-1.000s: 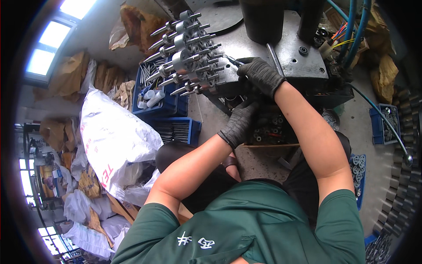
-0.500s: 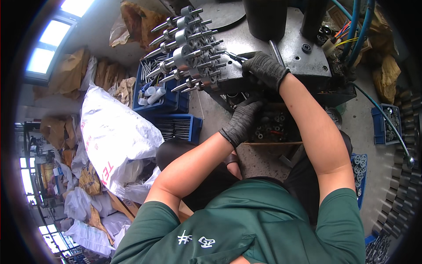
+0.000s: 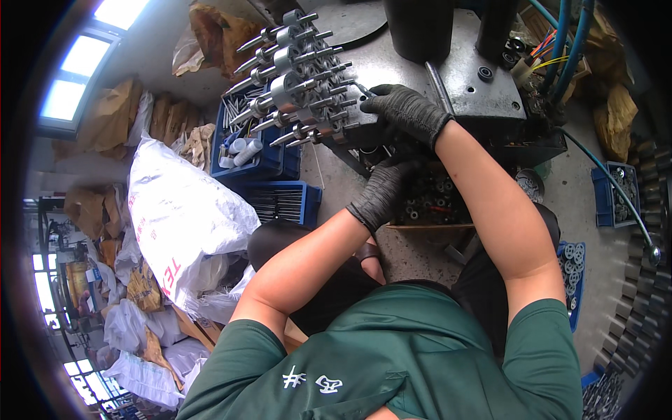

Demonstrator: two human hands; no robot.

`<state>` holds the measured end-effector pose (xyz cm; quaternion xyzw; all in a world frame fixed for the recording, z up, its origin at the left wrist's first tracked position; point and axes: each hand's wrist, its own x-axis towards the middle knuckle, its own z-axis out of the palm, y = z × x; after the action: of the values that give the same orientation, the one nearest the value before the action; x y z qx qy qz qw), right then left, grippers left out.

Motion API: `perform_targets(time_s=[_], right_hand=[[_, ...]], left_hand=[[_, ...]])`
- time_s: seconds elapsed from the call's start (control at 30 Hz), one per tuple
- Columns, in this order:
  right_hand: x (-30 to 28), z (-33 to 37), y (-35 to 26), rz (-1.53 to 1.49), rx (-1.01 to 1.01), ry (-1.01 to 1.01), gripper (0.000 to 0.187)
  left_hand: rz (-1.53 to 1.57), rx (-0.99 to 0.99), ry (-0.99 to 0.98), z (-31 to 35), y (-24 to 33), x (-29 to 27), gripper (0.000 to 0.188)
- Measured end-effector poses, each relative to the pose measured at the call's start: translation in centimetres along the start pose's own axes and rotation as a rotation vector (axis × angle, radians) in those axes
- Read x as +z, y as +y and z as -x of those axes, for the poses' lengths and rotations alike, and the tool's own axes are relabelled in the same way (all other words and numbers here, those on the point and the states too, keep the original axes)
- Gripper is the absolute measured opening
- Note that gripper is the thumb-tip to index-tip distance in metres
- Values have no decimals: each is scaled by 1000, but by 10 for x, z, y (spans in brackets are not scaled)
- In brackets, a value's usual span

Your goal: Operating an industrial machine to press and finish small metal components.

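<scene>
My right hand (image 3: pixel 409 110), in a dark grey knitted glove, is over the front of the metal bench plate (image 3: pixel 483 42). Its thumb and fingers close around a thin metal rod (image 3: pixel 362 89), whose tip points left at a cluster of shafts. These metal shafts with rings and rotor-like cylinders (image 3: pixel 285 89) stack at the plate's left edge. Below the plate's front edge is my left hand (image 3: pixel 385 187), gloved the same way. Its fingers disappear in the shadow there, so what they touch is hidden.
Under the bench, a bin (image 3: pixel 430 227) holds small round parts. Blue crates (image 3: pixel 280 199) with rods and a white sack (image 3: pixel 185 210) stand left. A dark column (image 3: pixel 418 31), a loose bearing (image 3: pixel 484 73) and a lever bar (image 3: pixel 439 87) are on the plate. Blue hoses (image 3: pixel 562 52) hang right.
My right hand has shifted slightly left and closer to the shafts, and less of the thin rod shows beyond the fingers. My left hand stays almost in place.
</scene>
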<state>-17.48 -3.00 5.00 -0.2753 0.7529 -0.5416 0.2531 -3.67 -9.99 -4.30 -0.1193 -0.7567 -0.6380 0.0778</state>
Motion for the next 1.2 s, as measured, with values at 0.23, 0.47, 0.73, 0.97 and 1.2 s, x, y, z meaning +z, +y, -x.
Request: perform_targets(time_s=[0.23, 0.47, 0.73, 0.97, 1.2], right_hand=[[4, 21, -25, -780, 498, -37, 43], [1, 39, -25, -263, 193, 28, 62], [-34, 106, -32, -389, 107, 91, 70], [-53, 161, -20, -125, 131, 88, 66], [-51, 188, -9, 215, -70, 158, 67]], left_hand=[[624, -764, 180, -9, 33, -1, 26], [183, -123, 8, -8, -8, -13, 28], [759, -424, 65, -8, 9, -24, 25], [977, -556, 186, -12, 58, -23, 24], [841, -549, 188, -15, 57, -20, 25]])
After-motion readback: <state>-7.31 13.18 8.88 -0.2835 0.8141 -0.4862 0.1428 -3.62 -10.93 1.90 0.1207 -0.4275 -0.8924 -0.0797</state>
